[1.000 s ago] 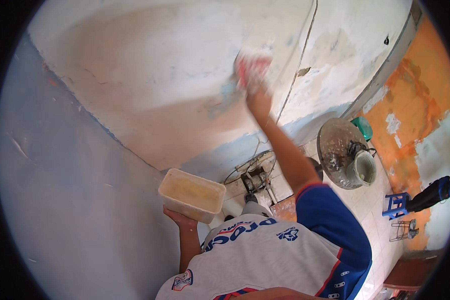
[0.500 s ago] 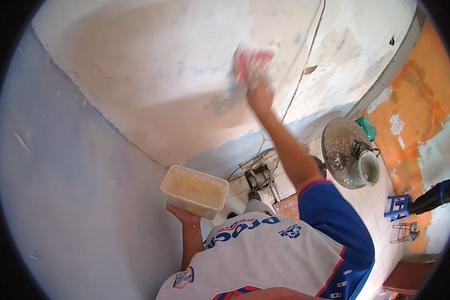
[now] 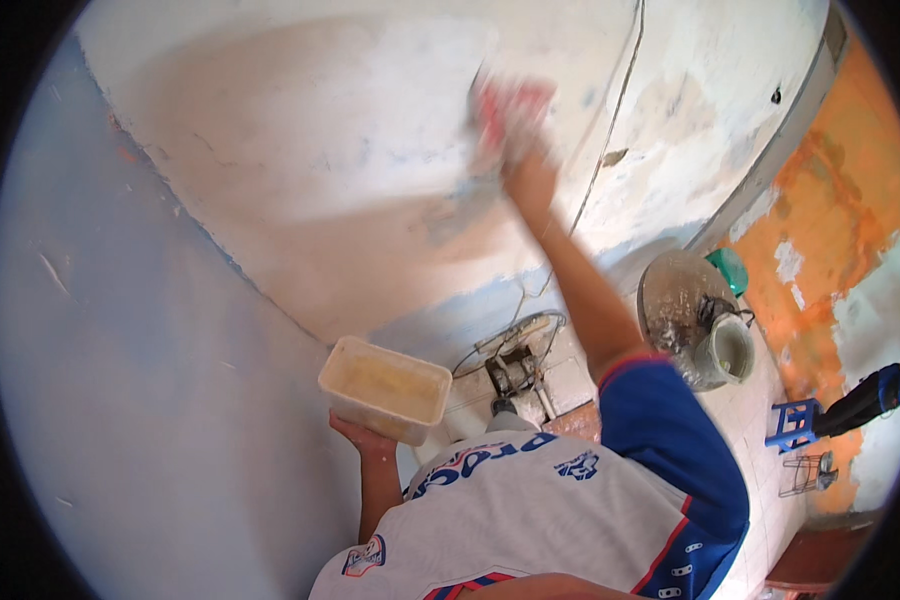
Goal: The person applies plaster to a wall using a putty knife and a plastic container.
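My right hand (image 3: 522,160) is raised to a patchy white wall (image 3: 300,120), closed around a flat red tool (image 3: 515,103) smeared with white. Motion blurs both the tool and my fingers; the tool lies at or very near the wall's surface. Low on the left, my left hand (image 3: 360,434) holds a rectangular cream plastic tub (image 3: 385,412) from below and the near side. The tub is tilted a little, and a thin pale yellowish residue coats its inside. Some of my left fingers are hidden under it.
A blue-grey wall (image 3: 140,330) meets the white one at the left. To the right stand a round stained table (image 3: 670,300) with a grey bucket (image 3: 727,352), and a blue stool (image 3: 793,425) by a person's leg (image 3: 855,405). Cables and pipes (image 3: 530,375) lie on the floor ahead.
My right hand and the red tool have shifted slightly right across the wall. My left hand still holds the tub, which sits a little lower in view.
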### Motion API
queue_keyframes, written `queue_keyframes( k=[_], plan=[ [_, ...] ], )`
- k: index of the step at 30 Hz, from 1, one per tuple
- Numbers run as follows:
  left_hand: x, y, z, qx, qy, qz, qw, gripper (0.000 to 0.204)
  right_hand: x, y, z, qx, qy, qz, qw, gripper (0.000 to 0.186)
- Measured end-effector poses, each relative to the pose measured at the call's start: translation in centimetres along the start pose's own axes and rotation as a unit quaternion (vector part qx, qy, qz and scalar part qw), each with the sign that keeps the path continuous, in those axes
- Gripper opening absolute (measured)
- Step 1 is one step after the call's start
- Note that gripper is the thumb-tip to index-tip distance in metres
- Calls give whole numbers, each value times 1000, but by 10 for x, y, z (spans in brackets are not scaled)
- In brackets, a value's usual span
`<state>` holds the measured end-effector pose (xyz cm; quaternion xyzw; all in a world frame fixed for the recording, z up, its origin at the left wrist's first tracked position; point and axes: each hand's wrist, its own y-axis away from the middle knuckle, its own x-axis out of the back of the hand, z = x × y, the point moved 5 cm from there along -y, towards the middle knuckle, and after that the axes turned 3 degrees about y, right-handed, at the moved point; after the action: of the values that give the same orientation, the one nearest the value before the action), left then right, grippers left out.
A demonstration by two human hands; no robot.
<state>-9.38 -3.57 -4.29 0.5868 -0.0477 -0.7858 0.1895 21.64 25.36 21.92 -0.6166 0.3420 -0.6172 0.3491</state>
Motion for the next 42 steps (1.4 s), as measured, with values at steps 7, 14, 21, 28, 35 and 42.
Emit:
queue_keyframes(
  k=[7,14,21,28,35,42],
  plan=[
    [-14,0,5,-29,20,-56,998,75,67,64,-18,71,-268,43,960,45],
    [-14,5,3,-25,28,-45,998,74,34,-16,16,16,-79,53,995,29],
    [9,0,3,-45,34,-87,995,77,38,118,-34,58,-325,-25,944,53],
    [14,9,2,-6,53,-72,996,76,57,11,-4,86,-228,122,962,54],
    [9,12,6,-31,39,2,999,74,28,132,-38,76,-295,-44,951,52],
    [10,14,1,-26,26,-2,999,76,89,-21,20,8,-207,179,962,44]
  ],
)
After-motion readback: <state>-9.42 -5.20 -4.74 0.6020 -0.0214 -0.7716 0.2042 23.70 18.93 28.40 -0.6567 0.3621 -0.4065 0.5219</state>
